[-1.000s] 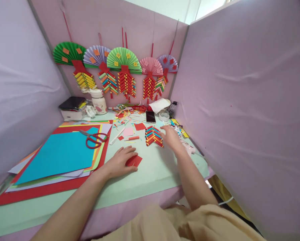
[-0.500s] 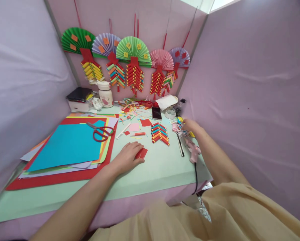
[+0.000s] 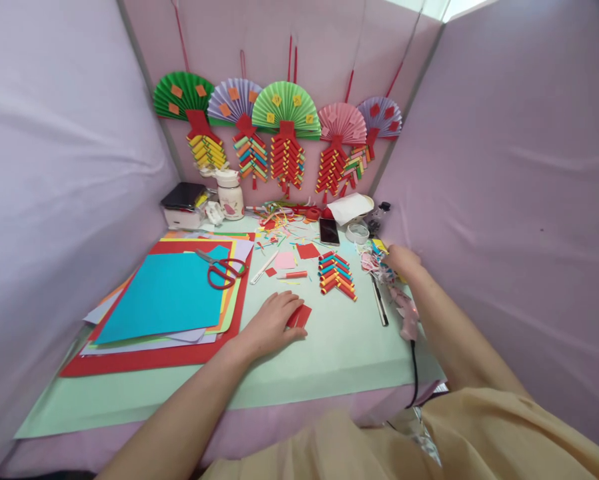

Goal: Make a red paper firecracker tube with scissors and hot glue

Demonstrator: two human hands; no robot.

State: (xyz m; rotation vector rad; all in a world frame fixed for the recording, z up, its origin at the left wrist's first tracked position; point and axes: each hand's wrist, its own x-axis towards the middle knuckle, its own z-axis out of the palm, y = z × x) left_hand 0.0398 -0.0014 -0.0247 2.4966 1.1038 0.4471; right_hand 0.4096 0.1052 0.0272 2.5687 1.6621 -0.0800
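Note:
My left hand lies flat on the table, fingers stretched out and thumb spread. Its fingertips and thumb touch a small red paper piece, partly covered by the hand. At the right edge of the table, my right hand reaches into a heap of paper scraps and glue strings; its fingers are too hidden to read. Just below that hand lies a pink glue gun with a black cord. Between the hands sits a chevron of red, blue and orange paper rolls.
Red-handled scissors lie on stacked coloured paper at the left. A black-and-silver pen, white cutter, phone and tape roll are on the table. A bottle stands behind; paper fan decorations hang on the back wall.
The camera view has turned, so everything sits further right in the picture. My left hand stays on the red paper piece; my right hand stays by the scrap heap.

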